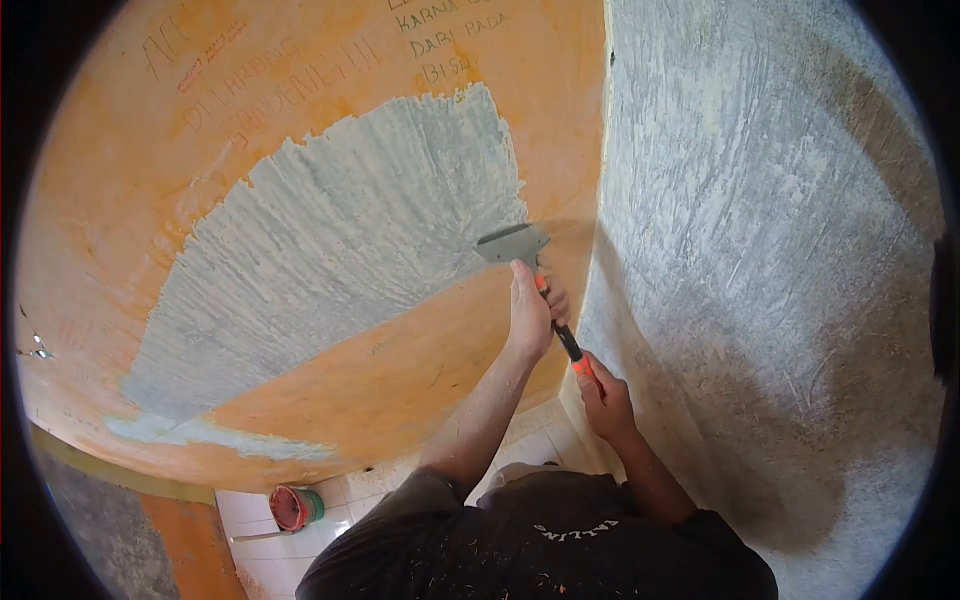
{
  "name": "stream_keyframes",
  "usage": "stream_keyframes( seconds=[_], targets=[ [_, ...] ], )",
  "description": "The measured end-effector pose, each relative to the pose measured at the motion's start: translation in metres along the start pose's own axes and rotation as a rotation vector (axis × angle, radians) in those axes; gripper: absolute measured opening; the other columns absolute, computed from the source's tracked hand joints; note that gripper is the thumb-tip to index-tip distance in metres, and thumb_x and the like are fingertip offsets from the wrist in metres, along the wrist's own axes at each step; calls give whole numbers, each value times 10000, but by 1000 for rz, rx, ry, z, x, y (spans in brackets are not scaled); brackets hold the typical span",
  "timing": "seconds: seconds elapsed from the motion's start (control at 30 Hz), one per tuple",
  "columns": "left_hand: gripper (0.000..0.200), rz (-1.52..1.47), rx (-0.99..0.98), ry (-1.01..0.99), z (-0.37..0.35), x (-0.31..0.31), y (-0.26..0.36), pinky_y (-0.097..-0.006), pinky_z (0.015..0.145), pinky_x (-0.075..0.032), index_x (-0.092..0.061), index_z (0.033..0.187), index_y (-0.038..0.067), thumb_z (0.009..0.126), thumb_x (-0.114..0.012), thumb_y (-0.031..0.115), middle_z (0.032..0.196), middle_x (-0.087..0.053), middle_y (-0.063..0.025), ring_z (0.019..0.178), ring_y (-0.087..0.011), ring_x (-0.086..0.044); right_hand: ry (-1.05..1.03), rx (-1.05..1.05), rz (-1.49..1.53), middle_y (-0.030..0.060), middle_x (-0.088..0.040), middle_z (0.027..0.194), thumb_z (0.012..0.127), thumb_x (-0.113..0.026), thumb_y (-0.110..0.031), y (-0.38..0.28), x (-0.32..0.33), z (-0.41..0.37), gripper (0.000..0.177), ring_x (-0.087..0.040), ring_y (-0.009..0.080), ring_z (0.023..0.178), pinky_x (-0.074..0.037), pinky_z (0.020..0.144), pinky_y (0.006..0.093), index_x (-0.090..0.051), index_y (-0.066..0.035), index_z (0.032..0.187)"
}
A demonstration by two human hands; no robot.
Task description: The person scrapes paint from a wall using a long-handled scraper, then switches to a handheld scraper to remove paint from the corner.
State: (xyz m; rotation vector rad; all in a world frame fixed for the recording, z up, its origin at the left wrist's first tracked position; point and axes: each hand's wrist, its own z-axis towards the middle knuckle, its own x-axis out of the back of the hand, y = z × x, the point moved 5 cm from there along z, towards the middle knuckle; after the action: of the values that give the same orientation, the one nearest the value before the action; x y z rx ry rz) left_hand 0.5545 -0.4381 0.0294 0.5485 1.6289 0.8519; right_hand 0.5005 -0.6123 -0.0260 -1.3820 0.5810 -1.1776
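A long-handled scraper [514, 243] with a wide grey blade and a black-and-orange handle lies against the orange wall [560, 120]. My left hand [531, 312] is wrapped round the upper handle just below the blade, thumb up near the head. Lower down, my right hand [606, 402] grips the orange end of the handle. The blade is at the right edge of a bare grey patch [330, 230] where the orange paint is gone, its edges ragged. Handwriting marks the paint above this patch.
Close on the right stands a grey, streaked wall [770, 230], meeting the orange one in a corner. On the white tiled floor [250, 510] at lower left sits a red and green bucket [290, 508], with a thin stick [262, 537] beside it. Orange flakes speckle my dark shirt [540, 560].
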Motion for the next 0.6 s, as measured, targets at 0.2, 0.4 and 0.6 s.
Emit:
stream_keyframes(
  seconds=[0.2,0.4,0.6],
  targets=[
    [705,-19,10,30,-5,6,-8,-271,485,-260,-308,615,148,941,-141,751,552,-234,45,489,-124,-265,1,33,15,44,-455,606,963,-560,-211,8,-2,-4,420,-438,83,559,-385,539,274,-541,-34,1344],
    [695,31,-88,-77,-2,-14,20,-267,487,-268,-305,620,146,947,-158,742,556,-221,39,488,-120,-266,-33,-22,12,46,-453,619,961,-569,-225,-10,5,7,425,-439,83,564,-388,546,271,-544,-40,1343],
    [700,46,-33,51,-6,1,-4,-274,495,-276,-296,611,149,941,-152,750,554,-215,40,497,-120,-278,-50,-24,-31,31,-423,593,966,-568,-240,-2,10,-2,421,-423,91,541,-377,535,276,-549,-46,1339]
  ],
)
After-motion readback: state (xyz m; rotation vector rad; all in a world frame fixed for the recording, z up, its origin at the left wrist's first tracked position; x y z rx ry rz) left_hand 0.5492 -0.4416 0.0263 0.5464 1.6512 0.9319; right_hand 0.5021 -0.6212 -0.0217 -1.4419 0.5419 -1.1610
